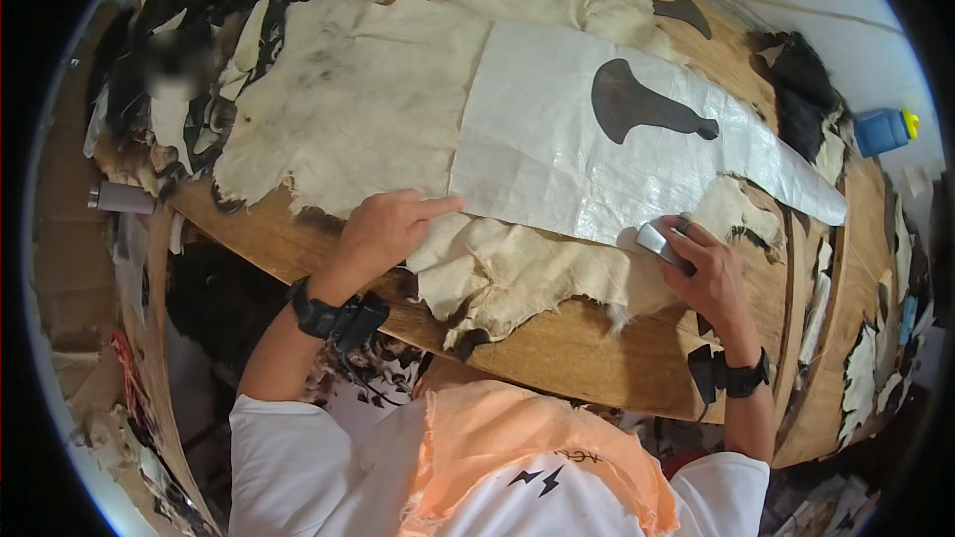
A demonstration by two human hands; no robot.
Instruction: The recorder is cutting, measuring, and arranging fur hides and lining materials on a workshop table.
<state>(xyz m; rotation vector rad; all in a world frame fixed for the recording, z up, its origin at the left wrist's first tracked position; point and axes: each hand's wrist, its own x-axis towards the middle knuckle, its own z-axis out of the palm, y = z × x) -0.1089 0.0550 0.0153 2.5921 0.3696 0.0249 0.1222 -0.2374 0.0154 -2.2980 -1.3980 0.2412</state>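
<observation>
My left hand (383,234) rests at the lower left corner of a white plastic sheet (537,119). Its index finger is stretched along the sheet's near edge, the other fingers curl under, and it holds nothing that I can see. In my right hand (711,278) is a tool with a broad shiny metal blade (660,244), against the sheet's near edge; a dark handle end shows below the palm. Under the sheet lies a large cream hide (348,89), with a loose fold (527,268) hanging toward me. A dark fan-shaped blade (637,104) lies on the sheet.
The hides cover a wooden table (557,353). Another dark curved blade (684,12) lies at the far edge. Black and white hide scraps (184,60) heap up at the left, beside a pale cylinder (121,198). A blue bottle with a yellow cap (883,131) stands at right.
</observation>
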